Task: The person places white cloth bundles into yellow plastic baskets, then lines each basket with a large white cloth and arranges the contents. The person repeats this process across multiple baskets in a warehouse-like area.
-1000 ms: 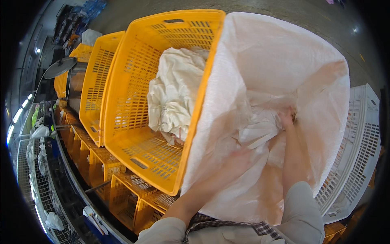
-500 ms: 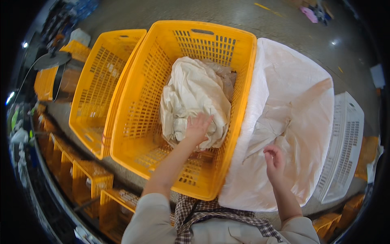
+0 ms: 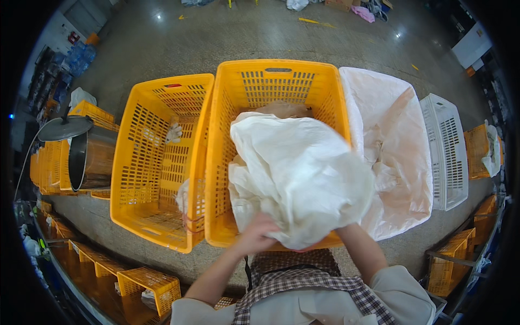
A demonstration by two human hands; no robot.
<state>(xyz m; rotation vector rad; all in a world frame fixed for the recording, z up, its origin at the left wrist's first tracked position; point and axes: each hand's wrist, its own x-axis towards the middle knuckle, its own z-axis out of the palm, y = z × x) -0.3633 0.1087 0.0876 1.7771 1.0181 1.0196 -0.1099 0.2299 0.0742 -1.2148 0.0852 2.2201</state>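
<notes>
A large crumpled white sheet [image 3: 303, 168], perhaps cloth or thin plastic, bulges up out of the middle yellow crate [image 3: 279, 66]. Part of it is lifted and spreads over the crate's right rim. My left hand [image 3: 259, 232] grips the sheet's near edge at the front of the crate, its fingers curled and slightly blurred. From the lower right my right forearm reaches under the sheet, which hides that hand and its fingers. Brownish see-through plastic [image 3: 287, 109] lies behind the sheet inside the crate.
Close on the left stands another yellow crate [image 3: 179, 81] with a few pale scraps. A container lined with white plastic [image 3: 411, 146] adjoins on the right, then white crates [image 3: 447, 151]. A dark lidded metal drum [image 3: 95, 157] is farther left. Yellow crates [image 3: 157, 284] line the lower left.
The white sheet has been raised and spread toward me and to the right. My left hand has gone from resting on it to gripping its edge. My right hand has moved left, under it.
</notes>
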